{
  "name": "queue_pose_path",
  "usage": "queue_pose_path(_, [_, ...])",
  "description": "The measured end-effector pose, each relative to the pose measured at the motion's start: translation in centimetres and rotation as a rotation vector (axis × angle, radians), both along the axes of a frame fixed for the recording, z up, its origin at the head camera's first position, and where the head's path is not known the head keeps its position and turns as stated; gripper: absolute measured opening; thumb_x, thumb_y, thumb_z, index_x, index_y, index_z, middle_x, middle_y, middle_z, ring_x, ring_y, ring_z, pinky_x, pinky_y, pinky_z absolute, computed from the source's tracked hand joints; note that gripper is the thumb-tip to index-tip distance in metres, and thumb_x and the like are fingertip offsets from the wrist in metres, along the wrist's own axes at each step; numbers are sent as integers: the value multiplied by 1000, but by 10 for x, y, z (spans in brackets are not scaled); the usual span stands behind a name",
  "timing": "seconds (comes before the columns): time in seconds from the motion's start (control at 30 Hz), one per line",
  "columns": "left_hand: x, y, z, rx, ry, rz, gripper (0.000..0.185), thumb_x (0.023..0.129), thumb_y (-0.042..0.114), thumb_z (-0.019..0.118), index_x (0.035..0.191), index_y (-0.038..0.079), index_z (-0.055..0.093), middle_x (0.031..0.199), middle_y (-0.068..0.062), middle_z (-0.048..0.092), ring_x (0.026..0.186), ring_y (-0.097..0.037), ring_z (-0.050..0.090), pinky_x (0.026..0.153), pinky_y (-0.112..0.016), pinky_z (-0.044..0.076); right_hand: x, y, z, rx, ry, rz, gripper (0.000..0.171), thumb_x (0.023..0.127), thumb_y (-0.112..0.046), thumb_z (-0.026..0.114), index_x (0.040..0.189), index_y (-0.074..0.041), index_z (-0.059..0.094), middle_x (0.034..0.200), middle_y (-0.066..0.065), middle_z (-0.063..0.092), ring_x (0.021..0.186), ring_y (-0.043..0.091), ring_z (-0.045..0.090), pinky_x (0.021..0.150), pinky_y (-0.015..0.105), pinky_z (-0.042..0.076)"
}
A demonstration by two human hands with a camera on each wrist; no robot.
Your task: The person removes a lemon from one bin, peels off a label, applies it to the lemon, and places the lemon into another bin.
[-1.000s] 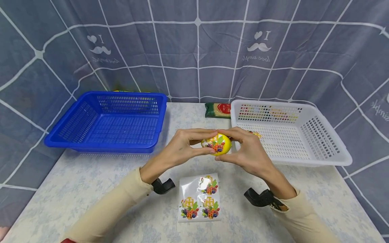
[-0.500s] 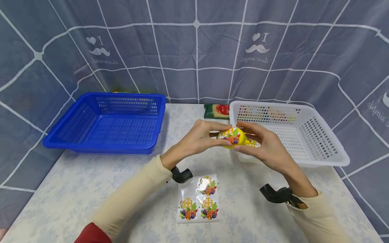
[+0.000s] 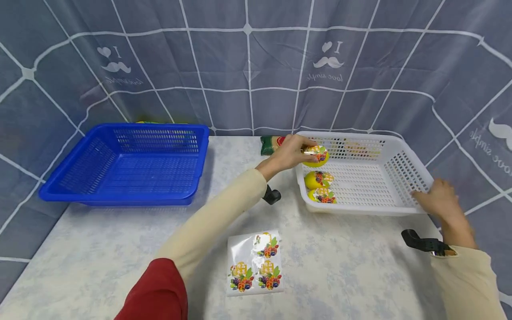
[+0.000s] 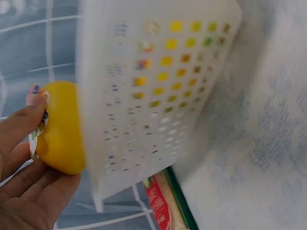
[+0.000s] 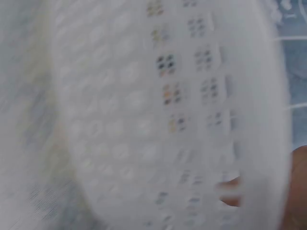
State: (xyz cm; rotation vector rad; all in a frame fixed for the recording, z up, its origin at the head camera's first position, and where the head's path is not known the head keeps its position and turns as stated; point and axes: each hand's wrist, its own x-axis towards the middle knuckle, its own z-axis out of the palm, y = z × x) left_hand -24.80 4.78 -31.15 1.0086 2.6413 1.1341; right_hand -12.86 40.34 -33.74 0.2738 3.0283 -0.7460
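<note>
My left hand (image 3: pixel 291 153) holds a yellow egg-shaped toy (image 3: pixel 317 155) with a fruit sticker just over the left rim of the white basket (image 3: pixel 408 178). In the left wrist view my fingers (image 4: pixel 21 127) wrap the toy (image 4: pixel 62 129) beside the basket's wall (image 4: pixel 153 91). Two more stickered yellow toys (image 3: pixel 316 180) (image 3: pixel 322 195) lie inside at the basket's left end. My right hand (image 3: pixel 437 198), blurred, is at the basket's front right corner. A fingertip (image 5: pixel 231 190) shows through the mesh (image 5: pixel 144 143), hooked over the rim.
A sticker sheet (image 3: pixel 254 263) with three fruit stickers lies on the table near me. An empty blue basket (image 3: pixel 100 195) stands at the left. A green and red packet (image 3: pixel 270 143) lies behind the white basket's left corner.
My right hand let go of the yellow toy and swung right to the white basket's corner. My left hand carried the toy alone up and over the basket's left rim.
</note>
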Motion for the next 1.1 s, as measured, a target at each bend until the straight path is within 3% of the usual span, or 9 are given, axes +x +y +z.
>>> queue_pose_path(0.07, [-5,9,-2,-47,-14,-2,41,88,22,75,125,4,67,117,-6,69,94,-14,58,86,-20,41,3,5,-4,5,-53,2,74,97,-16,44,129,37,5,127,58,12,121,70,14,103,77,9])
queue_pose_path(0.13, [-9,17,-3,-108,-6,5,39,89,20,74,124,4,67,116,-6,68,97,-16,55,87,-21,40,4,7,-6,-12,-55,6,75,97,-16,42,132,35,0,131,58,7,126,70,7,103,77,0])
queue_pose_path(0.33, [-17,35,-8,-349,117,57,28,91,17,72,114,4,64,107,-6,65,95,-15,60,81,-23,50,5,1,-7,-11,-35,2,76,97,-15,44,132,35,-2,132,58,4,128,70,3,105,76,-3])
queue_pose_path(0.4, [-18,36,-12,-464,160,80,24,91,22,72,109,8,64,101,-2,66,94,-14,60,89,-25,48,4,-2,-7,-13,-36,9,78,97,-15,45,132,34,-4,133,58,2,129,70,1,105,75,-4])
queue_pose_path(0.47, [-18,36,-17,-558,192,99,23,91,27,73,107,12,65,99,1,67,97,-14,61,105,-30,40,3,-4,-7,-16,-31,14,79,96,-15,46,133,34,-4,134,58,3,129,69,1,105,75,-4])
queue_pose_path(0.57, [-17,35,-22,-656,221,106,24,90,33,73,105,16,66,99,4,69,103,-14,61,120,-38,17,0,-6,-8,-11,-29,17,81,96,-16,48,133,34,-4,135,58,4,130,69,2,106,75,-3])
queue_pose_path(0.67, [-16,35,-24,-697,215,92,22,91,33,72,105,17,66,100,5,69,106,-14,62,121,-42,8,-2,-6,-8,-20,-38,13,83,96,-17,48,134,33,-6,137,56,1,131,68,0,106,73,-6])
queue_pose_path(0.93, [-13,33,-24,-754,180,65,17,96,29,66,109,18,64,106,4,68,113,-14,59,121,-43,4,-5,-6,-8,-53,-69,22,87,98,-20,47,136,30,-13,139,53,-8,133,65,-7,108,69,-10])
queue_pose_path(1.1, [-1,14,-9,-638,192,67,45,101,32,55,141,12,51,143,-4,52,137,-18,42,121,-43,7,-5,-6,-9,-39,-13,-8,80,97,-19,50,135,32,2,128,54,20,126,68,15,108,71,-4])
